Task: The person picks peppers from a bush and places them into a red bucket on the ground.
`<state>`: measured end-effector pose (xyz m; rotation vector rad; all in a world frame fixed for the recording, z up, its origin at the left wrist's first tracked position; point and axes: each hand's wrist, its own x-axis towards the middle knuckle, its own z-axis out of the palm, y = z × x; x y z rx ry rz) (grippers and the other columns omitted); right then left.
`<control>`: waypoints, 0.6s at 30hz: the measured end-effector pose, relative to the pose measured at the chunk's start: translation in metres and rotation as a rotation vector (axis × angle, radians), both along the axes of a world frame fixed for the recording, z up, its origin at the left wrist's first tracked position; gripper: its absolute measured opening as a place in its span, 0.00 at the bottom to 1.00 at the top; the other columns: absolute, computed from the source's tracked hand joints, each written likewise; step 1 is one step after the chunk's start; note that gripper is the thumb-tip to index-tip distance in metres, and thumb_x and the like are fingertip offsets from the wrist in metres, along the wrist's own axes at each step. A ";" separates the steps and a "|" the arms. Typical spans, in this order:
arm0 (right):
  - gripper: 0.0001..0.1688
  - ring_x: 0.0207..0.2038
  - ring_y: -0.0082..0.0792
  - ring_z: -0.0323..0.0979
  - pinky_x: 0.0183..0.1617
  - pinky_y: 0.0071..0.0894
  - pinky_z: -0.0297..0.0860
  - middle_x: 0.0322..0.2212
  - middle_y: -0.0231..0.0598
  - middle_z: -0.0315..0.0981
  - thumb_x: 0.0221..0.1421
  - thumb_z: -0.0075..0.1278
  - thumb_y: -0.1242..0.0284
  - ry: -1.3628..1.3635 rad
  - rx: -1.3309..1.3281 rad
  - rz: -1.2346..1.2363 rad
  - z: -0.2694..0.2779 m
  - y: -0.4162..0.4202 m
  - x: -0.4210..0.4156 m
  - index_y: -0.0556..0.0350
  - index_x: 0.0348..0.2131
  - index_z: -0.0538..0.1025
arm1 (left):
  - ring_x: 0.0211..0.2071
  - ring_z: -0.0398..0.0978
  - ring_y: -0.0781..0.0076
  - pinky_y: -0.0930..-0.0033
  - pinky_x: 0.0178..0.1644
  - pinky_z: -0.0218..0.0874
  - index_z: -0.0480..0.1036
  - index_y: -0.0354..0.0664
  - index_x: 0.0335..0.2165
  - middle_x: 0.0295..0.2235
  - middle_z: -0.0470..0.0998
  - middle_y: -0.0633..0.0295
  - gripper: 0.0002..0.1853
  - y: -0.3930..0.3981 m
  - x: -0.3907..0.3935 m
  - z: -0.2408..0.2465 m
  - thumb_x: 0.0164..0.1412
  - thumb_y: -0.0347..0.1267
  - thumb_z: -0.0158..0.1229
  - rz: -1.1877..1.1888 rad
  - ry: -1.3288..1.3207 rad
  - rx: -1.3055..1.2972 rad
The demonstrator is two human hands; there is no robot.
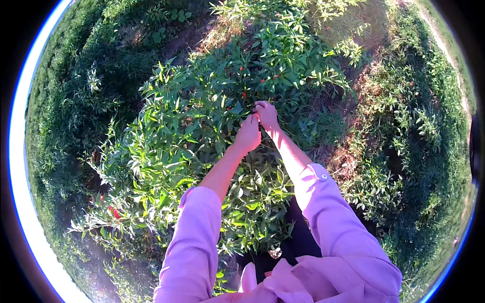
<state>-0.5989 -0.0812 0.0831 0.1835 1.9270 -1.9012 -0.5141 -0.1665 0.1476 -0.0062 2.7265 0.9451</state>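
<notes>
My left hand (pixel 248 135) and my right hand (pixel 267 116) meet at the fingertips over a leafy pepper plant (pixel 178 125). Between their bent fingers shows a small red pepper (pixel 258 117), mostly covered, and both hands pinch at it. Whether its stem is still joined to the plant is hidden. Just beyond my fingers, more red peppers (pixel 244 94) hang among the green leaves. Other red peppers (pixel 115 213) show low on the left side of the foliage.
Dense rows of green plants run along the left (pixel 75 125) and the right (pixel 413 151). Dry grass and soil (pixel 343 161) lie between rows on the right. Leaves reach close to my dark-clothed legs (pixel 299 235). A pale track (pixel 451 64) curves along the far right.
</notes>
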 end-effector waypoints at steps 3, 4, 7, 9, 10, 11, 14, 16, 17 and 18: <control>0.15 0.20 0.25 0.70 0.25 0.24 0.67 0.25 0.38 0.72 0.49 0.46 0.74 0.131 0.199 0.125 -0.041 -0.003 -0.030 0.62 0.38 0.71 | 0.55 0.52 0.43 0.58 0.56 0.49 0.46 0.28 0.53 0.53 0.53 0.39 0.39 -0.003 -0.021 -0.052 0.46 0.31 0.55 0.259 0.014 0.089; 0.16 0.20 0.26 0.70 0.25 0.25 0.67 0.24 0.39 0.72 0.49 0.46 0.73 0.231 0.274 0.133 -0.060 -0.001 -0.048 0.62 0.39 0.70 | 0.56 0.51 0.45 0.59 0.57 0.48 0.44 0.29 0.55 0.54 0.51 0.39 0.40 -0.001 -0.030 -0.061 0.48 0.33 0.54 0.306 0.024 0.081; 0.17 0.26 0.41 0.72 0.31 0.37 0.68 0.24 0.48 0.72 0.46 0.49 0.69 0.441 0.446 0.228 -0.084 -0.026 -0.063 0.63 0.36 0.70 | 0.55 0.53 0.50 0.61 0.57 0.47 0.40 0.30 0.56 0.54 0.53 0.42 0.42 -0.025 -0.024 -0.098 0.50 0.35 0.53 0.563 0.224 -0.096; 0.17 0.29 0.48 0.72 0.34 0.43 0.67 0.25 0.52 0.72 0.45 0.50 0.68 0.491 0.561 0.297 -0.093 -0.035 -0.075 0.63 0.33 0.70 | 0.58 0.47 0.48 0.61 0.60 0.38 0.41 0.29 0.56 0.56 0.49 0.41 0.40 -0.038 -0.026 -0.097 0.51 0.35 0.52 0.720 0.005 0.140; 0.15 0.33 0.54 0.69 0.37 0.48 0.65 0.26 0.54 0.71 0.46 0.50 0.66 0.453 0.590 0.317 -0.096 -0.042 -0.076 0.62 0.30 0.71 | 0.59 0.43 0.47 0.61 0.62 0.34 0.42 0.29 0.56 0.57 0.46 0.41 0.40 -0.047 -0.023 -0.095 0.52 0.36 0.52 0.803 -0.098 0.255; 0.15 0.33 0.54 0.69 0.37 0.47 0.65 0.26 0.53 0.71 0.47 0.50 0.66 0.458 0.611 0.356 -0.099 -0.048 -0.080 0.62 0.30 0.71 | 0.57 0.48 0.52 0.63 0.60 0.39 0.47 0.30 0.54 0.55 0.51 0.44 0.36 -0.058 -0.021 -0.101 0.53 0.37 0.50 0.829 -0.070 0.265; 0.14 0.33 0.54 0.69 0.37 0.47 0.65 0.27 0.53 0.72 0.47 0.50 0.66 0.495 0.636 0.453 -0.116 -0.053 -0.087 0.61 0.30 0.72 | 0.45 0.66 0.68 0.67 0.44 0.59 0.49 0.42 0.55 0.42 0.67 0.57 0.34 -0.081 -0.029 -0.096 0.50 0.29 0.53 1.042 -0.065 0.656; 0.13 0.29 0.49 0.70 0.34 0.44 0.65 0.24 0.49 0.72 0.49 0.49 0.67 0.499 0.597 0.399 -0.131 -0.044 -0.090 0.61 0.29 0.72 | 0.50 0.61 0.60 0.58 0.47 0.60 0.44 0.43 0.55 0.51 0.58 0.52 0.36 -0.082 -0.044 -0.074 0.51 0.30 0.52 1.116 -0.078 0.668; 0.13 0.27 0.46 0.71 0.32 0.42 0.66 0.23 0.48 0.72 0.49 0.49 0.67 0.506 0.574 0.374 -0.134 -0.040 -0.091 0.61 0.29 0.72 | 0.52 0.58 0.56 0.54 0.48 0.59 0.40 0.43 0.57 0.54 0.54 0.49 0.38 -0.087 -0.046 -0.072 0.52 0.30 0.52 1.174 -0.053 0.717; 0.12 0.25 0.42 0.71 0.29 0.37 0.65 0.22 0.45 0.72 0.49 0.48 0.68 0.308 0.358 0.338 -0.135 -0.038 -0.092 0.60 0.29 0.72 | 0.52 0.58 0.56 0.54 0.47 0.60 0.37 0.44 0.57 0.54 0.53 0.50 0.41 -0.095 -0.045 -0.073 0.51 0.31 0.53 1.218 -0.052 0.728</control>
